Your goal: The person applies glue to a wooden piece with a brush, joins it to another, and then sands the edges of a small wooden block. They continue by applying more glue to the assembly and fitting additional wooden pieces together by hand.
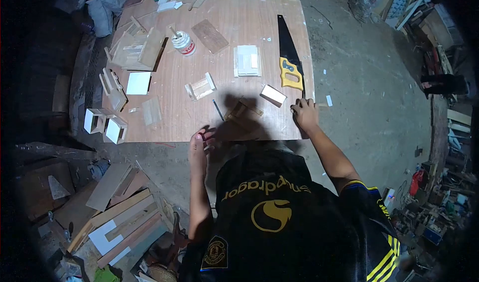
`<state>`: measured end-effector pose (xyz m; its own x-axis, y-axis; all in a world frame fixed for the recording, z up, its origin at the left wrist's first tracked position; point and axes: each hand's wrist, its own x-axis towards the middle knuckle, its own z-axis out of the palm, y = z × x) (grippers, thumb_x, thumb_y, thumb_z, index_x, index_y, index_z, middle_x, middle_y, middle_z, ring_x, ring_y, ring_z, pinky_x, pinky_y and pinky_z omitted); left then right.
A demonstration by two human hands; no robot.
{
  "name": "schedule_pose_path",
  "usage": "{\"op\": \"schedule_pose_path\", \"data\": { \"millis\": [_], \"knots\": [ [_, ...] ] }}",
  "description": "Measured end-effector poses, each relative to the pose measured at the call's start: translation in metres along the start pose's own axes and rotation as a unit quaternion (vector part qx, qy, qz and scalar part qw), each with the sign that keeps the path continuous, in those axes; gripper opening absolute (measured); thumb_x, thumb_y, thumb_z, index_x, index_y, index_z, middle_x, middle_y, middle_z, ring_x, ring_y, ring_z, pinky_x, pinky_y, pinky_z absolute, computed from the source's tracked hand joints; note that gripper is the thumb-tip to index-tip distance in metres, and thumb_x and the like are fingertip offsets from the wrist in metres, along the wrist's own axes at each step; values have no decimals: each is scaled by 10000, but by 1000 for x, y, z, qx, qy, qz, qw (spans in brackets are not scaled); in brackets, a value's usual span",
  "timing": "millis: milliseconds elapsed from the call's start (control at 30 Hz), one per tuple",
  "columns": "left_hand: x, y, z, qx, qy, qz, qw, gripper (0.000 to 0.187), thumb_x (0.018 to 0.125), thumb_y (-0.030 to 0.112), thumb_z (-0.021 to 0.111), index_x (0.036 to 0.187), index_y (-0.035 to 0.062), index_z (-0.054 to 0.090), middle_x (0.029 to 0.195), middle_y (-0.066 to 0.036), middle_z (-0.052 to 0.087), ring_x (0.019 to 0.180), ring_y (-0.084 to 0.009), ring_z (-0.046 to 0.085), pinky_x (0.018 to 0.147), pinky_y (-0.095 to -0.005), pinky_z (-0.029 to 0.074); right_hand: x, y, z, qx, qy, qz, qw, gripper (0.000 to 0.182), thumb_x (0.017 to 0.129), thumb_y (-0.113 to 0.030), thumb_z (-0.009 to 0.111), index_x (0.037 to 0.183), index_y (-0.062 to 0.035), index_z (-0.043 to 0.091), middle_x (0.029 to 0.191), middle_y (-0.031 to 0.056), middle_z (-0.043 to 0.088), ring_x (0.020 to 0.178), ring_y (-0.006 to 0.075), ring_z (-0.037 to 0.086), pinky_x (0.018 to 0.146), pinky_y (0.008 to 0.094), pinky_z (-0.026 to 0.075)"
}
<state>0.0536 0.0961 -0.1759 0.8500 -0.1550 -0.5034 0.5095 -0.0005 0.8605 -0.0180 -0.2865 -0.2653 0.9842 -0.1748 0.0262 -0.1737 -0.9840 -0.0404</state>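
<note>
My right hand (306,115) rests at the table's right front corner, fingers bent down over a thin dark piece I cannot make out. Just beyond it lies a handsaw (290,65) with a yellow handle and black blade. My left hand (200,143) is at the front edge, fingers loosely curled and apart; a small dark-red spot shows by the thumb. Between the hands, in my shadow, is a small wooden frame (243,110). Near it are a pencil (218,110) and a white-faced wooden block (273,95).
On the wooden table (174,112) are a glue jar (183,43) with a stick in it, a brown board (210,35), stacked pale pieces (247,60), a small wooden assembly (200,86) and a wooden box (137,47). Scrap boards (124,227) lie on the floor at lower left.
</note>
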Motion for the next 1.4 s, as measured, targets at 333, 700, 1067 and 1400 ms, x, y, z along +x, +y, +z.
{"op": "schedule_pose_path", "data": {
  "millis": [333,700,1067,1400],
  "knots": [
    [71,-64,-45,5,-79,5,997,393,975,378,506,1192,53,554,1038,-65,633,885,-165,620,749,-302,494,30,-90,-10,554,-51,241,795,260,910,-232,615,1004,-5,703,778,10,649,713,78,544,650,244,461],
    [108,-83,31,316,-62,225,920,247,769,195,733,981,89,665,920,-113,656,841,-260,615,828,-377,464,60,-134,50,538,-164,266,783,184,893,-120,645,1007,17,689,855,40,678,738,102,596,689,239,481],
    [123,-110,60,445,4,324,835,293,723,267,756,970,134,670,934,-54,604,986,-270,528,886,-426,397,66,-143,46,443,-154,221,855,300,826,-265,685,1035,-51,705,884,168,702,800,268,684,752,342,524],
    [107,-95,61,477,32,354,804,192,778,252,701,915,127,650,926,-55,615,958,-283,539,893,-440,384,58,-148,42,461,-100,235,850,397,762,-227,763,1122,-105,651,817,124,697,759,252,678,711,352,530]
  ]
}}
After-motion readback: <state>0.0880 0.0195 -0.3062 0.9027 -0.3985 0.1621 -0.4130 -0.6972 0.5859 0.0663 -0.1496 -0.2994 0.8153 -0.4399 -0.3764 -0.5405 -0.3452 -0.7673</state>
